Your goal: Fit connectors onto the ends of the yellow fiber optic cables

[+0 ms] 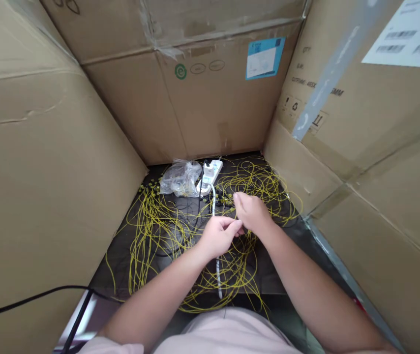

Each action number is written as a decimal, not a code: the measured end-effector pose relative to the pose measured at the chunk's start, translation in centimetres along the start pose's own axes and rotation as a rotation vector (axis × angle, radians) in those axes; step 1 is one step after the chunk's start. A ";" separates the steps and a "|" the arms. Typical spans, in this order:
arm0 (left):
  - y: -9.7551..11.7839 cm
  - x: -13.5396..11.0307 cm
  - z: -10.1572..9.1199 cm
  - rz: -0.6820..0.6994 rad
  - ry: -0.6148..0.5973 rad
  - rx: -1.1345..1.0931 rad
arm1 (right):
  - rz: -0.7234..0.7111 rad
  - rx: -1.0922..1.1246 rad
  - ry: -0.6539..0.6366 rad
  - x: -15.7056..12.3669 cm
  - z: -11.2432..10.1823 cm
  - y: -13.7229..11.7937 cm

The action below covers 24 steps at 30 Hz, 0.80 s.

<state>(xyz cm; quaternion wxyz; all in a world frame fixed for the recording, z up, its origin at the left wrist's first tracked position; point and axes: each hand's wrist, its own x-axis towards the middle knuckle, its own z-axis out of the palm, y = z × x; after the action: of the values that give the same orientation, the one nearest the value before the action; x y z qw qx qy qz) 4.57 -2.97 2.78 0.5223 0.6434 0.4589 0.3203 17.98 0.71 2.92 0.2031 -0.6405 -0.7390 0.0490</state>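
Thin yellow cables (158, 231) lie in a loose tangle over a dark surface (121, 260). My left hand (219, 236) and my right hand (252, 212) meet over the middle of the tangle, fingertips touching. Both hands have their fingers pinched together on yellow cable strands. A white cord (213, 201) runs from a white power strip (210, 176) at the back, under my left hand, towards me. What exactly sits between the fingertips is too small to make out.
Tall cardboard boxes wall the space: left (40, 172), back (202, 88) and right (372, 147). A crumpled clear plastic bag (180, 178) lies beside the power strip. A black cable (40, 295) crosses the lower left corner.
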 end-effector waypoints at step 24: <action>-3.8 0.8 -15.4 -0.486 0.386 0.944 | 0.135 1.127 0.091 -0.3 0.2 0.6</action>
<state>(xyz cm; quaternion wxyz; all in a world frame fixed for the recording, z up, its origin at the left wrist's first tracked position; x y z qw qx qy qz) -9.80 3.74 2.90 0.1432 0.6129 0.7745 0.0629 18.52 0.58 2.44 0.5416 -0.4803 -0.5467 0.4208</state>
